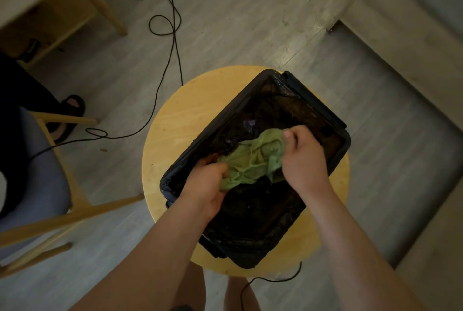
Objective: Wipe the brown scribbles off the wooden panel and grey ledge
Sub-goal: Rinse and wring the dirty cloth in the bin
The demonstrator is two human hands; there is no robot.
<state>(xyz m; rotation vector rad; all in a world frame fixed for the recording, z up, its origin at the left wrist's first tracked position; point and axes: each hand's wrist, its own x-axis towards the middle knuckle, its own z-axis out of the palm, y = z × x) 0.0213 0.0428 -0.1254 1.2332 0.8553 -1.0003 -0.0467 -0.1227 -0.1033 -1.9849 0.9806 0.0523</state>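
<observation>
Green cloth [250, 160], crumpled and bunched into a loose rope, is held at both ends. The left hand [208, 185] curls its fingers round the near-left end, and the right hand [303, 155] closes round the far-right end with the thumb on top. Both grips are closed on fabric and neither hand is spread. The cloth hangs between the two fists, over the middle of a black rectangular plastic tub [213, 125] with a dark, glossy interior. Whether the tub holds water cannot be told. The tub stands askew on a round, pale wooden stool [180, 110], which stands on a grey plank floor [225, 22] crossed by a black cable [172, 35]. A wooden chair with a blue-grey seat [32, 160] stands to the left.

The step in hand appears to be wringing or rinsing the cloth, so this is preparation and not wiping. No brown scribbles show anywhere. A pale wooden band [406, 27] and a grey surface [375, 100] lie at the upper right, well apart from both hands. Whether these are the wooden panel and grey ledge cannot be told. On this evidence, either the wiping has not begun or it is paused for a rinse.
</observation>
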